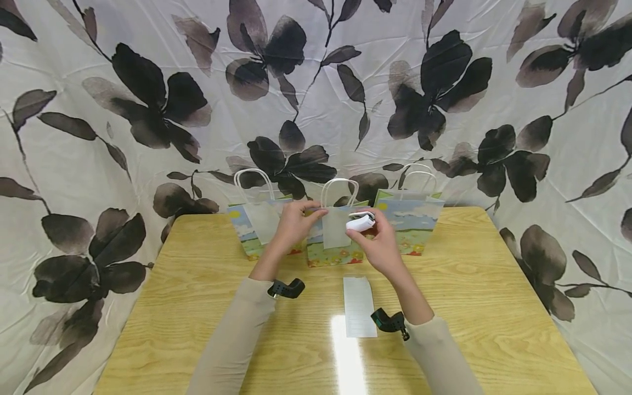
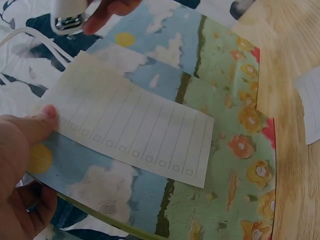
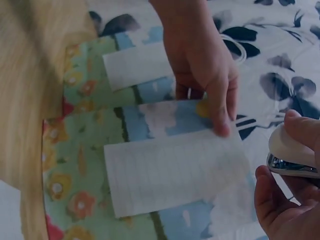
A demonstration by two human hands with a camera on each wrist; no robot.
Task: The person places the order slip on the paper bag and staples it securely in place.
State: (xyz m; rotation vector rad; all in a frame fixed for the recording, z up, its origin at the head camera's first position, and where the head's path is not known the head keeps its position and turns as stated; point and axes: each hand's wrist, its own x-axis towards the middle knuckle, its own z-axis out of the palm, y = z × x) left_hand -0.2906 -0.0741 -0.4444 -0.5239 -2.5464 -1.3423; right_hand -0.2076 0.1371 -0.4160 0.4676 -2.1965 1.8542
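Observation:
My left hand pinches a lined paper slip against the top edge of the middle gift bag. Its thumb lies on the slip and its fingers go behind the bag's edge. The bag is printed with sky, clouds and flowers, and its white handles stand up. Held in my right hand is a small white stapler, just right of the slip's upper end. The stapler's metal mouth faces the bag in the left wrist view.
To the left stands a matching bag with a slip on its front. Another matching bag stands at the right. A loose lined slip lies on the wooden table. Floral cloth hangs behind.

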